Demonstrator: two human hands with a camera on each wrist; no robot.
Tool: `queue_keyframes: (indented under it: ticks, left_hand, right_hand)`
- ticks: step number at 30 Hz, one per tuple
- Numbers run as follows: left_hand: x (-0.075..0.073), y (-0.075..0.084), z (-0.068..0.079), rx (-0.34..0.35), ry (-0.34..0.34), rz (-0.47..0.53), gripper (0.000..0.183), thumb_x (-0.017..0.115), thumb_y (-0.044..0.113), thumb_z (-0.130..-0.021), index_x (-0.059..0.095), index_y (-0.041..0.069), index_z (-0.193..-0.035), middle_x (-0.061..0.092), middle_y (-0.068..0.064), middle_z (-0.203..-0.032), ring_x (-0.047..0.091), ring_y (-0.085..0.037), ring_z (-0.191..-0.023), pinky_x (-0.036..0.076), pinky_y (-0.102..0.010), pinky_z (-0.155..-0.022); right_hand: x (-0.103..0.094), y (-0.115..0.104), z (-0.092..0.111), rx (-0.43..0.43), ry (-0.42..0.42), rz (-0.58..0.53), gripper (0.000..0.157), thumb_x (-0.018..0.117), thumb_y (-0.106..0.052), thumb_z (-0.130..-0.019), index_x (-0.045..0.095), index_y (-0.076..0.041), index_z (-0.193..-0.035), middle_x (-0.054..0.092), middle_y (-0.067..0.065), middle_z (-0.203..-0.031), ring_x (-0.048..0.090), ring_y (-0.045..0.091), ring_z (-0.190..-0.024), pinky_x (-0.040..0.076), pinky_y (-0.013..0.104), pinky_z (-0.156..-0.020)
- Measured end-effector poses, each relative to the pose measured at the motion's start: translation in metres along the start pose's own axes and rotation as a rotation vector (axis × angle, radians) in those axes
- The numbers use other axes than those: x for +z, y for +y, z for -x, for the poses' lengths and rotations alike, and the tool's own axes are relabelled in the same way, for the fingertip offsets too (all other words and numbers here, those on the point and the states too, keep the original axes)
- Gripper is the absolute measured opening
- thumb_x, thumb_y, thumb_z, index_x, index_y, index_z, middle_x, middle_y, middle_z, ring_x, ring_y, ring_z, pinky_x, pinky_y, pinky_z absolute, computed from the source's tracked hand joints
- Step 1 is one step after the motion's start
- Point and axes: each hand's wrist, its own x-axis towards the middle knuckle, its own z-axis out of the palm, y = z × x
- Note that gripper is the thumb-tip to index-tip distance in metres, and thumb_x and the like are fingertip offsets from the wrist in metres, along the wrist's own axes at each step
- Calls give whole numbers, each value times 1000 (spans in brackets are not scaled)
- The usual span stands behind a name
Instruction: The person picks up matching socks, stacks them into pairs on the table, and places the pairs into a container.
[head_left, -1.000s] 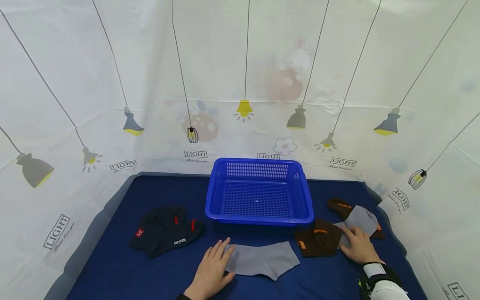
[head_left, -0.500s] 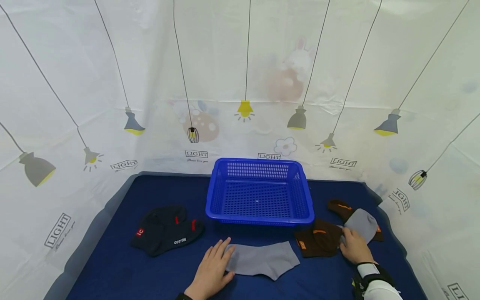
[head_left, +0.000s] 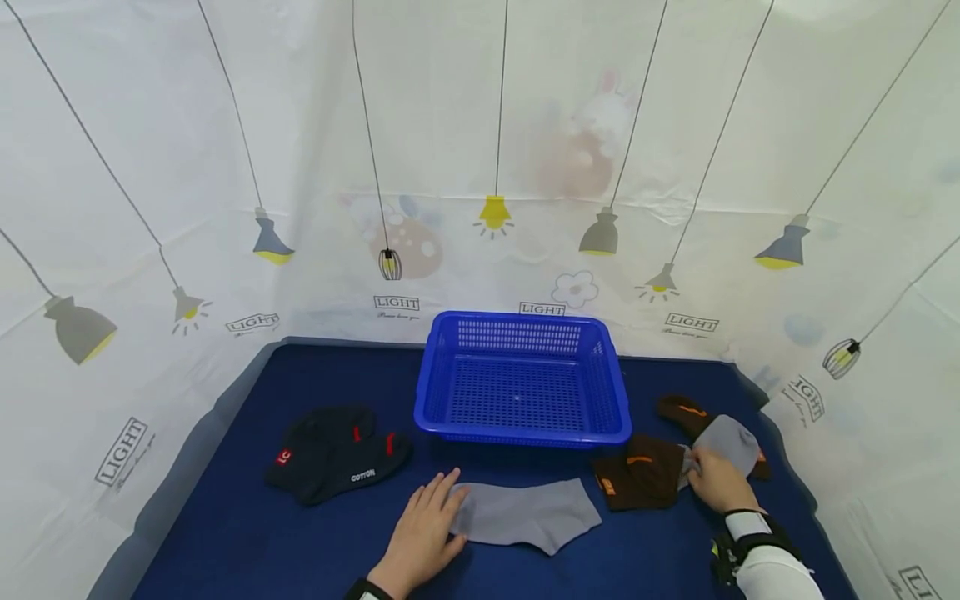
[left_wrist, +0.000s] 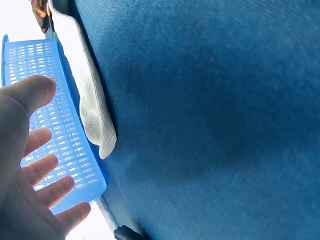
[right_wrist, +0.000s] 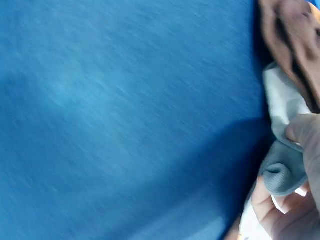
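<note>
A grey sock lies flat in the middle of the blue cloth. My left hand is at its left end, fingers extended; whether it presses the sock is unclear. On the right, my right hand pinches a second grey sock, thumb on top and fingers beneath, with a fold of cloth between them in the right wrist view. That sock lies across one brown sock and beside another brown sock, which is folded over. My right hand hides part of the grey sock.
A blue perforated basket stands at the back centre with nothing inside. Dark socks with red marks lie on the left. A white printed sheet rises behind and along both sides of the blue cloth.
My right hand has gone from lying on the second grey sock with fingers spread to pinching it, and the sock has bunched slightly. My left hand stays by the middle sock.
</note>
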Motion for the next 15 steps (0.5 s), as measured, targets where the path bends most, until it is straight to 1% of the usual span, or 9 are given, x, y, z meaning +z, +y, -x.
queue_keyframes:
  ticks: [1, 2, 4, 5, 6, 7, 9, 11, 15]
  left_hand:
    - [-1, 0, 0, -2, -2, 2, 65, 93, 27, -87, 66, 6, -143, 57, -21, -158, 59, -43, -142, 52, -63, -109]
    - [-1, 0, 0, -8, -8, 6, 65, 93, 27, -87, 67, 6, -143, 56, -21, -159, 59, -43, -142, 52, -63, -110]
    - [-2, 0, -1, -14, -16, 13, 64, 92, 27, -88, 67, 6, -142, 56, -21, -159, 58, -43, -142, 52, -63, -110]
    - [-2, 0, -1, -17, -19, 16, 63, 92, 27, -88, 67, 6, -142, 56, -21, -159, 58, -43, -142, 51, -63, -111]
    - [-1, 0, -1, -19, -22, 18, 63, 92, 27, -88, 67, 6, -142, 56, -21, -159, 58, -43, -142, 51, -63, -111]
    - [-2, 0, -2, -22, -26, 22, 62, 92, 27, -89, 67, 6, -142, 56, -21, -160, 58, -43, -143, 51, -64, -111]
    - [-2, 0, -2, -21, -25, 25, 62, 92, 27, -89, 67, 6, -142, 56, -22, -160, 58, -44, -143, 51, -64, -111]
    - [-3, 0, -1, -20, -21, 25, 62, 92, 27, -88, 67, 6, -141, 56, -22, -159, 58, -44, -142, 51, -64, -110]
    - [-3, 0, -1, -17, -13, 21, 62, 92, 26, -88, 67, 6, -141, 56, -22, -159, 59, -43, -142, 52, -64, -110]
  right_hand:
    - [-1, 6, -2, 0, -6, -10, 12, 66, 1, -94, 59, 7, -102, 63, 16, -84, 61, 28, -68, 53, 49, -63]
    - [-8, 4, -3, 18, -23, -18, 11, 65, 1, -95, 58, 6, -101, 61, 13, -82, 58, 25, -67, 50, 47, -61]
    - [-17, 3, -4, 4, 19, 9, 10, 65, -1, -93, 55, 1, -95, 53, 3, -75, 51, 17, -62, 45, 42, -58]
    - [-27, -3, -4, 16, 21, 7, 10, 65, 0, -93, 54, 1, -95, 51, 3, -74, 50, 18, -61, 44, 43, -57]
    - [-38, -10, -3, 28, 25, 8, 10, 64, 1, -93, 55, 3, -96, 52, 5, -74, 52, 19, -62, 46, 46, -58]
    - [-43, -9, -3, 27, 40, 16, 9, 63, 1, -93, 55, 4, -96, 52, 5, -73, 51, 19, -62, 46, 46, -58]
    - [-62, -22, 0, 42, 58, 37, 9, 62, 0, -93, 56, 6, -96, 55, 8, -76, 54, 22, -64, 49, 50, -60]
    - [-80, -34, 2, 72, 45, 36, 13, 60, 2, -94, 55, 11, -101, 59, 16, -82, 59, 30, -70, 52, 57, -65]
    - [-99, -42, 0, 71, 68, 60, 16, 60, 3, -95, 54, 15, -103, 60, 22, -86, 61, 36, -74, 53, 61, -69]
